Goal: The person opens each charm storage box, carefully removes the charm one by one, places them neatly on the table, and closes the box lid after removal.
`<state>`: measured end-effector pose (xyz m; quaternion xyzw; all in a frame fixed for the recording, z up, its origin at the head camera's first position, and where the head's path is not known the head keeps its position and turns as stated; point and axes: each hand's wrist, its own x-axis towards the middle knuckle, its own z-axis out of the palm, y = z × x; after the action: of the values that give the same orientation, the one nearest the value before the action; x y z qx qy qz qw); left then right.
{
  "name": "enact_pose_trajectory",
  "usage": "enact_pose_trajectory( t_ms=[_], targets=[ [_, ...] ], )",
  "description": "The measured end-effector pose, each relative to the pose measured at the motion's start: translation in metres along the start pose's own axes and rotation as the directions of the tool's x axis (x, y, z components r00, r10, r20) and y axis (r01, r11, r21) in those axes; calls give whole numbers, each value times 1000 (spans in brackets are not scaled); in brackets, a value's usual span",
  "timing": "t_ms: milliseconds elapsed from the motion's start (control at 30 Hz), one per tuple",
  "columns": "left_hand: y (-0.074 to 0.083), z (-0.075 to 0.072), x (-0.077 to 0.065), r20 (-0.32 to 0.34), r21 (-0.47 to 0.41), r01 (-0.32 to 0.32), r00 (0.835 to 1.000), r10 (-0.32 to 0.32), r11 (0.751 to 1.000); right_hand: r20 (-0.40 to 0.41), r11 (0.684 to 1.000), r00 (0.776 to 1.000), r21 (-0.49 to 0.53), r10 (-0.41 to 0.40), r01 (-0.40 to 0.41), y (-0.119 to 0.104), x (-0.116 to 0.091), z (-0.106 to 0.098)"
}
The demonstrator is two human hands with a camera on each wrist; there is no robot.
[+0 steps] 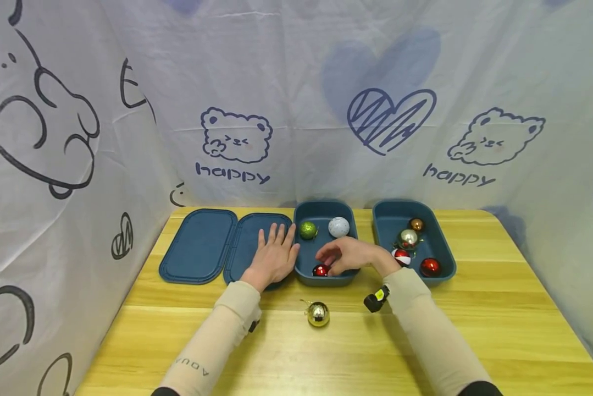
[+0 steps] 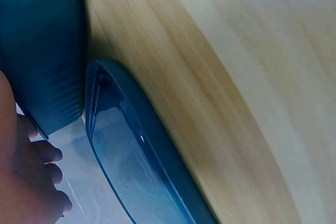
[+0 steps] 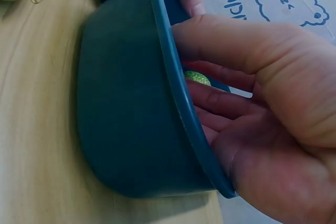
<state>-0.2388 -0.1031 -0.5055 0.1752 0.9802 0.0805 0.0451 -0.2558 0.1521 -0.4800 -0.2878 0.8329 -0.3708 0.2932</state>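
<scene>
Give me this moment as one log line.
left hand: spread beside left bin | right hand: in left bin at red ball, grip unclear | also inside: green ball, white ball | gold ball: on table

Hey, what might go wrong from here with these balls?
The gold ball lies loose on the table, so a stray brush might set it rolling.

The right hand is inside the middle box by the red ball; a clumsy move might knock that into the green ball.

The right sleeve looks close to the right box and might nudge it.
</scene>
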Motion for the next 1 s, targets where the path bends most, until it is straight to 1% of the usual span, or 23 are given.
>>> enact_pose_trajectory(
  t_ms=[200,333,467,600,733,867,1000],
  targets=[
    [0,0,0,0,-3,-3,1000,3,1000,28,998,998,-38,47,-46,0,7,-2],
    [0,0,0,-7,-12,-3,1000,3,1000,15,997,998,-58,54,-53,1,13,0],
    [0,1,1,-6,-13,-6,1000,6,1000,-19,996,999,-75,47,-48,2,17,5],
    [0,1,1,-7,-9,-4,1000,4,1000,-39,995,999,-98,11,-14,4,21,10],
    [1,1,1,-10,-6,-5,1000,5,1000,-41,992,999,-120,-33,28,6,23,14],
    [1,2,2,-11,-3,-4,1000,4,1000,-51,993,998,-114,-39,33,6,24,15],
    [1,2,2,-13,0,-2,1000,2,1000,-76,995,997,-94,-23,15,3,22,16]
  ],
)
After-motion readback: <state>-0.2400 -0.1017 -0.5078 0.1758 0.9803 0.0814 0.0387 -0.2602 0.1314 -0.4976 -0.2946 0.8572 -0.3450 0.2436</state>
